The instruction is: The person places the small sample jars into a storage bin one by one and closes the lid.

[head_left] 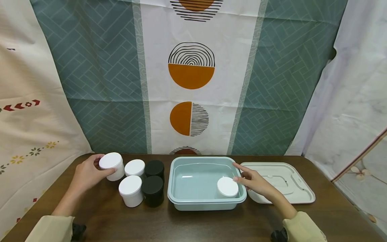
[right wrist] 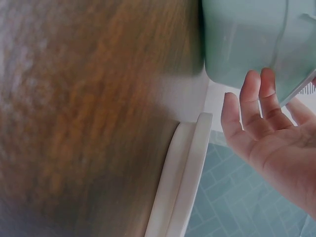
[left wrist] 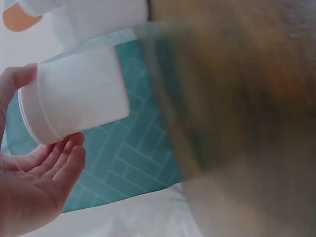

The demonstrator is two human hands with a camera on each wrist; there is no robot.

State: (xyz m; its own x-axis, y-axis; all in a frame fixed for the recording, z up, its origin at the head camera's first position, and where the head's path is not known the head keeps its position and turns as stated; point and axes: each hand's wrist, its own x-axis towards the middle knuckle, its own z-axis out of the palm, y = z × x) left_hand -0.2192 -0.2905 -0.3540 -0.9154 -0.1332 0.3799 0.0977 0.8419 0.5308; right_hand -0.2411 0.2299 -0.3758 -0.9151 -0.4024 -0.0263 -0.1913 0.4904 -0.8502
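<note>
My left hand (head_left: 89, 171) grips a white lidded jar (head_left: 110, 165) at the left of the group, thumb on one side and fingers on the other. In the left wrist view, that jar (left wrist: 79, 94) is raised off the table. My right hand (head_left: 256, 182) is at the right rim of a pale blue plastic tub (head_left: 193, 201), index finger stretched out over the rim. Another white lidded jar (head_left: 227, 187) stands inside the tub, close to the right thumb. The right wrist view shows loosely extended fingers (right wrist: 251, 106) beside the tub's outer wall.
Two more white jars (head_left: 130, 191) and two black jars (head_left: 153, 190) stand together left of the tub. A whitish tub lid (head_left: 297, 188) lies on the brown table (head_left: 127, 225) at the right. Patterned curtains (head_left: 102, 77) hang behind and at the sides.
</note>
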